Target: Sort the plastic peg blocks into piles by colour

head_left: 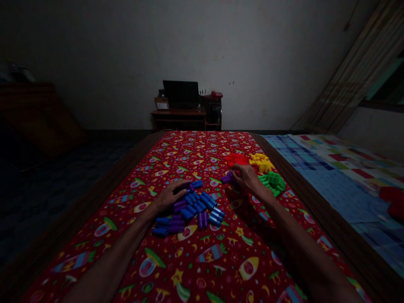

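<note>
My left hand [172,194] reaches over the left side of a pile of blue plastic toy blocks [198,205], fingers stretched forward and thumb apart. Its fingertips are beside a small purple block [191,187] at the top of the pile. More purple blocks [176,224] lie mixed in with the blue ones. My right hand [248,177] is to the right of the pile, fingers bent and closed on a purple block [226,178] low over the cloth. The fingers partly hide that block.
Beyond my right hand lie red blocks [236,160] and yellow blocks [261,162]; green blocks [273,183] are to its right. A red patterned cloth [202,277] covers the table. A desk with a dark monitor [181,93] stands by the wall. Bedding [309,181] is at the right.
</note>
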Available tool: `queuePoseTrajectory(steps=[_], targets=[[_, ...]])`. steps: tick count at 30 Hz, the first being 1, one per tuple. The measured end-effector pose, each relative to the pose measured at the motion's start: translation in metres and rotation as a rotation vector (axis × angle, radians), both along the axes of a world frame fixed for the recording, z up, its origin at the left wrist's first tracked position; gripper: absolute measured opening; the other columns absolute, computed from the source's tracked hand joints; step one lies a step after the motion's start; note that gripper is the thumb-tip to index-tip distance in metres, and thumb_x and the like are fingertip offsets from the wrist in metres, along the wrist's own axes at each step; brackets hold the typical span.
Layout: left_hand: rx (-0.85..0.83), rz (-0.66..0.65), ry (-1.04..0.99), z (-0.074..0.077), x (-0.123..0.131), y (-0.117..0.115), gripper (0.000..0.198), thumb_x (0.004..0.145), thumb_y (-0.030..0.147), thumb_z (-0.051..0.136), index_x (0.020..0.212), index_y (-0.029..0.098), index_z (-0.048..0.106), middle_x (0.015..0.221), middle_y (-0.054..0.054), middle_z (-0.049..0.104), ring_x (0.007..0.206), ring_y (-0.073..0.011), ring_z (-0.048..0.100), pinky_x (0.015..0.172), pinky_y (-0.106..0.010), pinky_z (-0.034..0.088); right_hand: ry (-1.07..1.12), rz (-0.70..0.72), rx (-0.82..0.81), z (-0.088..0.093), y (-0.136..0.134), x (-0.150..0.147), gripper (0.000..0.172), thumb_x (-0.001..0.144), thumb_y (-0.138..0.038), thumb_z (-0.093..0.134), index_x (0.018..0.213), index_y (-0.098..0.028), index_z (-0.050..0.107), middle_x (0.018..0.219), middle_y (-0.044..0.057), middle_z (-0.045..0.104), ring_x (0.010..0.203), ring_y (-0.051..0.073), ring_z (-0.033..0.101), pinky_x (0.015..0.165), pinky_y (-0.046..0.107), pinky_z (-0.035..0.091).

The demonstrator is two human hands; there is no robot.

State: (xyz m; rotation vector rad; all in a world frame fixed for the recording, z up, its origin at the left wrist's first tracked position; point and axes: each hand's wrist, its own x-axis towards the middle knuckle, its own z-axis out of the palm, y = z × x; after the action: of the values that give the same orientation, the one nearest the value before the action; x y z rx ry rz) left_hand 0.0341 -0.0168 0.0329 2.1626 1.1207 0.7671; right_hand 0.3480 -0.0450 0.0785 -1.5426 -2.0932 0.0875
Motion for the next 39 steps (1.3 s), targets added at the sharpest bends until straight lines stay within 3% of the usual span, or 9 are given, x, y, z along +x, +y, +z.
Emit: queuePoseTrajectory(steps=[5,8,16,19,23,28,31,36,39], targets=[[0.052,0.103,-0.080,0.004,0.017,0.000,0.041,0.072,0.048,0.061,0.100,0.019,0.072,0.102,-0.009,0.072,0.095,-0.0256,0.066,0.085,-0.038,0.053,0.029,0.364,0.010,-0.024,-0.020,-0.057,0.031,0.092,-0.024,0.049,0.120,-0.013,0.058,0.084,0.008,0.069,0.069,0.014,0.058,0.062,0.023,0.035],[0.087,0.109,-0.097,0.012,0.029,-0.010,0.034,0.071,0.047,0.064,0.090,0.020,0.073,0.095,-0.007,0.074,0.090,-0.0242,0.068,0.084,-0.037,0.054,-0.012,0.428,0.018,-0.037,-0.027,-0.077,0.035,0.093,-0.023,0.047,0.126,-0.013,0.052,0.091,0.009,0.068,0.071,0.014,0.057,0.063,0.023,0.034],[0.136,0.099,-0.061,0.033,0.031,-0.022,0.040,0.081,0.048,0.054,0.106,0.021,0.069,0.106,-0.007,0.072,0.091,-0.0224,0.068,0.085,-0.035,0.053,-0.057,0.207,-0.072,-0.018,-0.014,-0.048,0.021,0.091,-0.021,0.047,0.103,-0.014,0.064,0.081,0.007,0.067,0.068,0.014,0.058,0.061,0.023,0.032],[0.140,0.187,0.103,0.027,0.010,-0.005,0.044,0.077,0.052,0.054,0.104,0.022,0.070,0.105,-0.007,0.072,0.093,-0.0246,0.067,0.085,-0.035,0.052,-0.219,0.030,-0.179,-0.004,-0.008,-0.025,0.019,0.088,-0.027,0.055,0.091,-0.014,0.068,0.079,0.010,0.068,0.070,0.017,0.060,0.059,0.024,0.031],[0.071,0.105,0.339,0.012,-0.007,0.009,0.042,0.067,0.053,0.061,0.094,0.023,0.073,0.095,-0.008,0.072,0.089,-0.0269,0.066,0.077,-0.033,0.051,-0.348,-0.122,-0.329,0.003,-0.004,-0.002,0.023,0.085,-0.035,0.061,0.089,-0.014,0.070,0.081,0.014,0.069,0.073,0.023,0.063,0.058,0.027,0.034],[0.097,0.088,0.374,0.006,0.001,0.005,0.029,0.072,0.048,0.057,0.079,0.024,0.071,0.077,-0.004,0.070,0.074,-0.0222,0.064,0.066,-0.029,0.047,-0.338,-0.262,-0.195,0.007,-0.004,0.005,0.029,0.091,-0.036,0.052,0.090,-0.012,0.070,0.082,0.018,0.068,0.079,0.025,0.064,0.065,0.029,0.039],[0.156,0.159,0.294,0.014,0.010,-0.003,0.033,0.077,0.050,0.050,0.074,0.023,0.068,0.075,-0.005,0.069,0.072,-0.0213,0.063,0.068,-0.029,0.047,-0.212,-0.090,-0.145,0.009,-0.009,-0.008,0.033,0.095,-0.035,0.047,0.086,-0.013,0.069,0.076,0.013,0.067,0.070,0.020,0.061,0.063,0.027,0.038],[0.119,0.116,0.150,0.036,0.035,-0.022,0.035,0.078,0.052,0.050,0.077,0.023,0.069,0.080,-0.004,0.072,0.073,-0.0205,0.064,0.071,-0.030,0.049,0.050,0.391,-0.058,0.002,-0.026,-0.051,0.029,0.094,-0.031,0.051,0.116,-0.014,0.060,0.082,0.006,0.068,0.068,0.013,0.057,0.060,0.022,0.033],[0.075,0.031,0.157,0.040,0.036,-0.025,0.037,0.079,0.054,0.049,0.084,0.024,0.071,0.086,-0.004,0.073,0.081,-0.0219,0.066,0.075,-0.030,0.050,-0.001,0.394,-0.055,0.001,-0.029,-0.059,0.022,0.093,-0.025,0.049,0.106,-0.014,0.063,0.073,0.003,0.065,0.059,0.011,0.052,0.055,0.022,0.029]])
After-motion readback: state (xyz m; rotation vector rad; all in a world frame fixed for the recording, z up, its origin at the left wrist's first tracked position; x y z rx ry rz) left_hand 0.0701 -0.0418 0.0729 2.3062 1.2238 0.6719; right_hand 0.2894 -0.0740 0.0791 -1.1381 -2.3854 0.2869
